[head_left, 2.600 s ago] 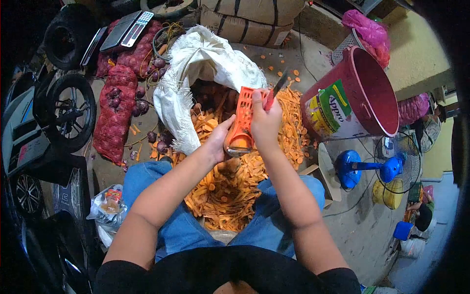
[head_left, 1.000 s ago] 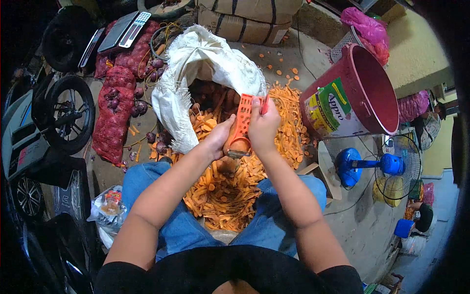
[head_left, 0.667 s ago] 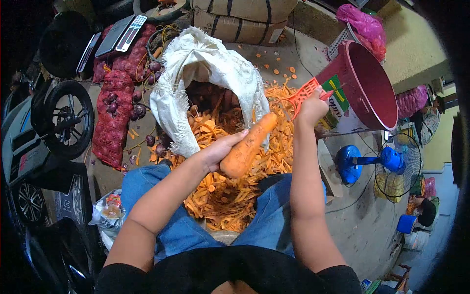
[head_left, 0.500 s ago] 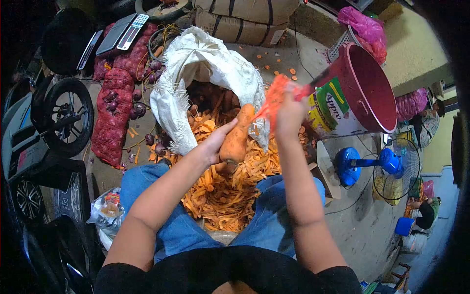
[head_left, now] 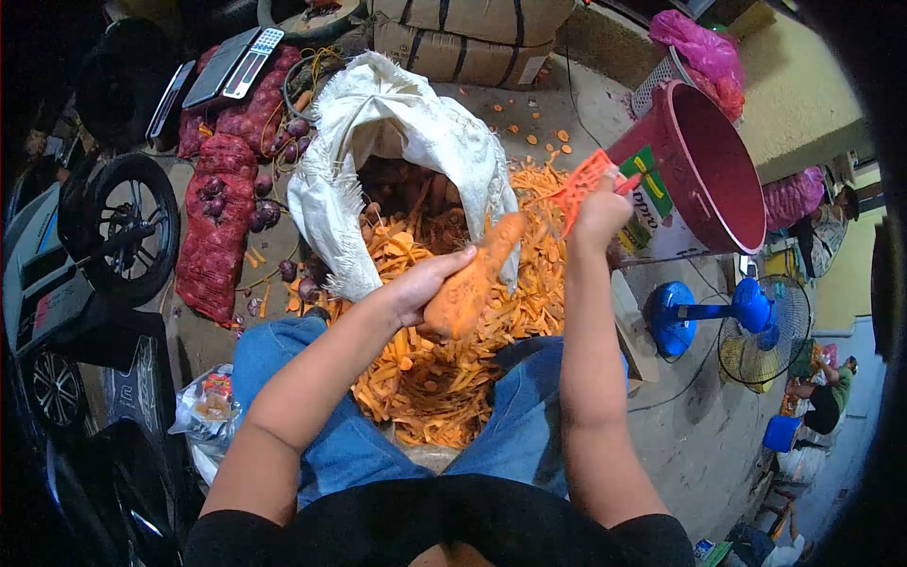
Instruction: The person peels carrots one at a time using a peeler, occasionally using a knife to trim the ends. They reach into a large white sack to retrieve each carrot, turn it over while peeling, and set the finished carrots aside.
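Note:
My left hand (head_left: 420, 286) is wrapped round the thick end of a large orange carrot (head_left: 472, 283), which tilts up to the right. To its right, my right hand (head_left: 602, 213) holds a red-orange peeler (head_left: 581, 184), its blade end pointing left, apart from the carrot. Beneath both hands lies a heap of orange peelings (head_left: 435, 387), spread between my knees. Beyond the carrot, a white sack (head_left: 406, 113) stands open with whole carrots (head_left: 425, 194) inside. A dark red bucket (head_left: 671, 189) with a label is just behind my right hand.
Red net bags of onions (head_left: 222, 227) and a scale (head_left: 222, 71) lie at left, near a motorbike wheel (head_left: 132, 227). Cardboard boxes (head_left: 463, 47) stand at the back. A blue fan (head_left: 746, 307) is at right, with another person (head_left: 831, 397) farther off.
My right hand with the peeler has moved right and slightly down, away from the carrot. The carrot has shifted a little to the right at its tip and turned in my left hand.

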Available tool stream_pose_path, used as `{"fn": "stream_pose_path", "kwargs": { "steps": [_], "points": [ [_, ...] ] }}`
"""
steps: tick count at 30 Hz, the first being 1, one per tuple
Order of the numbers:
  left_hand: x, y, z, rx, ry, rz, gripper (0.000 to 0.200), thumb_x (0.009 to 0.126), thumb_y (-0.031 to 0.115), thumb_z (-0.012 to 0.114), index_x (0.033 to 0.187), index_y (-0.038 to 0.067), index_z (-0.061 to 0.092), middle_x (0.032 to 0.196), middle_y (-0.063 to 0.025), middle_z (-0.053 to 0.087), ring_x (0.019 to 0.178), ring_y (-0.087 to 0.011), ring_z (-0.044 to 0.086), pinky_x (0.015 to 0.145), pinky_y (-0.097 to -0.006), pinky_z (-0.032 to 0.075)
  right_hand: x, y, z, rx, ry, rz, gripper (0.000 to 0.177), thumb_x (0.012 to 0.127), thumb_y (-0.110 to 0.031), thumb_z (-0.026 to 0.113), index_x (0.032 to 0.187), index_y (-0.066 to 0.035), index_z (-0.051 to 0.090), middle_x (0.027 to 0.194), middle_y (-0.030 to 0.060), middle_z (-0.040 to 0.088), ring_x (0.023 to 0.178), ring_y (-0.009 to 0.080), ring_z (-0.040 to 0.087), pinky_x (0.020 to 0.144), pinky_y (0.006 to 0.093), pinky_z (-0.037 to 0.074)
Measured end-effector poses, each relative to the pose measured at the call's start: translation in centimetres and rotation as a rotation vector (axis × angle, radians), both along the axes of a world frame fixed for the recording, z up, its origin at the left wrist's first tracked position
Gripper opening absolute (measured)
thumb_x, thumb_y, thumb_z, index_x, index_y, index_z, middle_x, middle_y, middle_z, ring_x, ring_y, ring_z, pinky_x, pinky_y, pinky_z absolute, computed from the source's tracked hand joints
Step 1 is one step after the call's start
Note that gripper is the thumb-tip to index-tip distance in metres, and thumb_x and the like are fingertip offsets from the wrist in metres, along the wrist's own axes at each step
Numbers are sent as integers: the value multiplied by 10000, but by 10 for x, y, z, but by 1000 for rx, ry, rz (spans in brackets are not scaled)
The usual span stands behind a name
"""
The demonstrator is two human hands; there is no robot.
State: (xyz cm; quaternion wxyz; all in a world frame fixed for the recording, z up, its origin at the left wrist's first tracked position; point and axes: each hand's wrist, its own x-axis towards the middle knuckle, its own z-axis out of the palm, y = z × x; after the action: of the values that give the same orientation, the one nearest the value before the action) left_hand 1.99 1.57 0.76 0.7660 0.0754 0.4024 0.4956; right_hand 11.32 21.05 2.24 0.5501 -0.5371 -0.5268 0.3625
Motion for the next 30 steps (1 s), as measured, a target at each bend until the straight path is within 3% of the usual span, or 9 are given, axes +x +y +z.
{"fn": "stream_pose_path", "kwargs": {
  "steps": [3, 6, 8, 11, 13, 16, 20, 27, 30],
  "points": [
    [-10, 7, -21, -2, -54, 156, 398, 849, 374, 316, 1007, 34, 452, 861, -107, 557, 740, -216, 581, 613, -338, 496, -22, -58, 11, -8, 162, 393, 195, 819, -193, 475, 749, -16, 519, 673, 10, 515, 592, 112, 469, 540, 258, 389],
    [-6, 13, -19, -3, -88, 377, 349, 856, 316, 310, 1020, 45, 454, 891, -88, 559, 753, -199, 577, 635, -324, 493, -32, -100, -5, 214, -54, 533, 198, 823, -196, 468, 747, -19, 514, 661, 27, 516, 588, 114, 467, 536, 264, 387],
    [-6, 13, -15, 20, -11, 318, 315, 854, 278, 308, 1025, 59, 457, 903, -81, 559, 756, -187, 575, 656, -316, 487, -32, -109, -5, 208, -266, 575, 171, 807, -158, 459, 748, 0, 487, 627, 143, 510, 551, 254, 493, 511, 329, 374],
    [-5, 16, -14, 44, 85, 328, 322, 860, 291, 306, 1015, 55, 461, 904, -82, 559, 751, -177, 572, 661, -306, 480, -34, -88, -15, 238, -253, 440, 190, 803, -166, 460, 743, 11, 493, 623, 165, 520, 543, 298, 495, 507, 356, 377],
    [-3, 12, -6, 46, 311, 55, 346, 862, 307, 312, 1040, 47, 456, 913, -84, 556, 760, -160, 566, 662, -291, 472, -27, -52, -15, 242, -265, 235, 193, 795, -168, 470, 743, 16, 499, 635, 164, 533, 546, 290, 503, 516, 354, 383],
    [8, 3, -9, 153, 270, -32, 386, 848, 325, 371, 1095, 33, 420, 962, -92, 539, 787, -152, 557, 671, -290, 467, 4, 15, -24, 216, -244, -57, 201, 793, -181, 483, 743, 11, 509, 629, 125, 542, 544, 243, 502, 525, 337, 388],
    [-2, 2, 7, 27, 150, 90, 383, 833, 329, 408, 1074, 32, 431, 954, -97, 538, 776, -164, 561, 672, -304, 472, 4, 12, -10, -25, -41, -92, 207, 799, -194, 485, 747, 5, 509, 630, 82, 531, 555, 180, 485, 537, 313, 387],
    [-16, 11, -27, 87, -206, 249, 332, 831, 327, 399, 987, 44, 475, 844, -72, 571, 713, -174, 576, 633, -314, 489, -36, -86, -3, 72, 120, 412, 179, 812, -174, 464, 751, -10, 498, 610, 32, 470, 568, 105, 437, 540, 269, 367],
    [-10, 16, -18, -10, -16, 403, 339, 852, 328, 339, 980, 46, 479, 861, -77, 571, 707, -178, 578, 635, -314, 489, -39, -102, -17, 26, 9, 577, 179, 816, -171, 448, 758, -8, 494, 584, 61, 476, 542, 134, 438, 530, 279, 370]
  ]
}}
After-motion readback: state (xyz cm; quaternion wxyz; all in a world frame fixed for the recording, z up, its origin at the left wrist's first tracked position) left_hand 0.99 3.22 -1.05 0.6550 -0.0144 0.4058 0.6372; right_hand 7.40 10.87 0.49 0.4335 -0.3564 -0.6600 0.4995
